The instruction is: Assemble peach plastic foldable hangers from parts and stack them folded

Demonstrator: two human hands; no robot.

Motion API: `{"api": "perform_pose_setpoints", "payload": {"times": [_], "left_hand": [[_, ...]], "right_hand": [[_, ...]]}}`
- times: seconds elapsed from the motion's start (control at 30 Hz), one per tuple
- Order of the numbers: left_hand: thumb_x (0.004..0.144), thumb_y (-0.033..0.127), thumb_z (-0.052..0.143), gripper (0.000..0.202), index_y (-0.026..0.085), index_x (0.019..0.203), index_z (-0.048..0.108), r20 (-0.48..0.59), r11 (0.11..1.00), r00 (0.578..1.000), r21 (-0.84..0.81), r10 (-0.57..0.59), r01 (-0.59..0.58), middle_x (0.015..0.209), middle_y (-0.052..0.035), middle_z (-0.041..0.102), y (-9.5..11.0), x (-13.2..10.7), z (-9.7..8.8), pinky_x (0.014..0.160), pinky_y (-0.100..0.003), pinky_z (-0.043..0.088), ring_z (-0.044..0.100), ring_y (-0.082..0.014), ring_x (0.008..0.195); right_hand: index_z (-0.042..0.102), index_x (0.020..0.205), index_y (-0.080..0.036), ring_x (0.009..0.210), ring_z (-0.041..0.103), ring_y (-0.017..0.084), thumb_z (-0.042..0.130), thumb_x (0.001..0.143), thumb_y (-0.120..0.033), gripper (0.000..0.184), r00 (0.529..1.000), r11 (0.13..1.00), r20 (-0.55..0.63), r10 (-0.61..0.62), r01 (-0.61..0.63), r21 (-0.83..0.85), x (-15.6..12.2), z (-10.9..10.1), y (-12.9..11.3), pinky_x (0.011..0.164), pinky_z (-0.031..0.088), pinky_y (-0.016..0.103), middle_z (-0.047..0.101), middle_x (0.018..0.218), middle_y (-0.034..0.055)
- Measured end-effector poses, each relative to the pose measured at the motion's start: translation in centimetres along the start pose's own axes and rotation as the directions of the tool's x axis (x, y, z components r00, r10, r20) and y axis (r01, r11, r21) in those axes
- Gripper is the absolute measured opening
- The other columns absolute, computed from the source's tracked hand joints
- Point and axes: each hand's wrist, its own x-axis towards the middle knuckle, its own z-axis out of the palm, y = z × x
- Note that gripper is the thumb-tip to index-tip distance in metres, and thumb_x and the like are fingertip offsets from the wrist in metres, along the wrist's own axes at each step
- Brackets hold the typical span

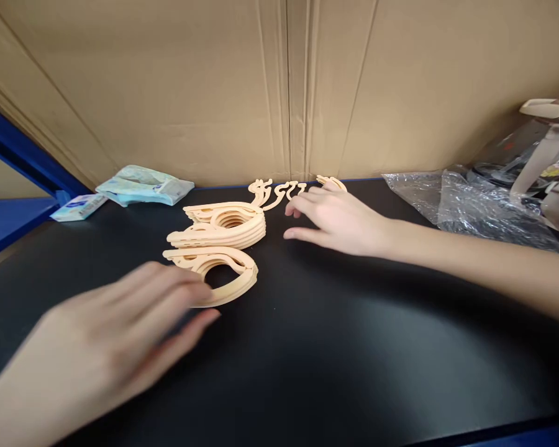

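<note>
Beige plastic pieces that look like folded travel hangers lie in stacks on the black table. The nearer stack (233, 292) is partly covered by my left hand (130, 323), whose fingers reach over its near side. That hand is slightly blurred, with thumb and fingers apart; whether it touches the stack I cannot tell. Just behind is a taller stack (242, 236). Loose beige hooks (261, 191) lie farther back. To the right of the stacks, my right hand (335, 217) hovers with fingers spread, holding nothing. Past its knuckles, more beige pieces (333, 181) show, partly hidden.
A tissue pack (144, 184) and a small blue-white packet (80, 207) lie at the back left. Crumpled clear plastic (475, 205) and a strapped bottle (547, 136) are on the right. Cardboard (168, 87) walls off the back of the black table (307, 372); a blue frame (23, 161) stands left.
</note>
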Motion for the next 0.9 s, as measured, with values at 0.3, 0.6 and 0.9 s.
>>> {"api": "perform_pose_setpoints", "payload": {"times": [0.3, 0.6, 0.9], "left_hand": [[0.105, 0.026, 0.041, 0.031, 0.013, 0.113, 0.069, 0.126, 0.927, 0.920, 0.001, 0.371, -0.374, 0.116, -0.0076, 0.074, 6.7, 6.4, 4.6, 0.085, -0.038, 0.047, 0.065, -0.0246, 0.104], [0.102, 0.023, 0.046, 0.024, 0.015, 0.115, 0.065, 0.136, 0.949, 0.950, -0.185, 0.282, -0.255, 0.120, -0.0092, 0.070, 6.6, 5.8, 5.2, 0.084, -0.036, 0.050, 0.065, -0.0230, 0.103], [0.102, 0.022, 0.048, 0.021, 0.016, 0.112, 0.065, 0.128, 0.942, 0.951, -0.224, 0.282, -0.250, 0.118, -0.0075, 0.071, 6.4, 5.6, 5.0, 0.083, -0.035, 0.050, 0.065, -0.0217, 0.101]], "right_hand": [[0.074, 0.102, -0.008, 0.106, 0.059, 0.030, 0.055, 0.098, -0.027, 0.028, 0.994, 0.962, 0.054, 0.098, -0.081, -0.263, 2.5, 1.8, 5.2, 0.088, 0.035, 0.039, 0.070, 0.111, 0.0183], [0.076, 0.094, -0.010, 0.103, 0.061, 0.030, 0.051, 0.097, -0.025, 0.029, 0.986, 0.954, 0.016, 0.163, -0.154, -0.258, 4.2, 2.6, 4.6, 0.088, 0.035, 0.042, 0.072, 0.106, 0.0177], [0.076, 0.083, -0.011, 0.084, 0.066, 0.026, 0.053, 0.092, -0.017, 0.026, 0.937, 0.926, 0.008, 0.348, -0.343, -0.157, 4.4, 1.9, 4.3, 0.087, 0.037, 0.040, 0.076, 0.089, 0.0144]]}}
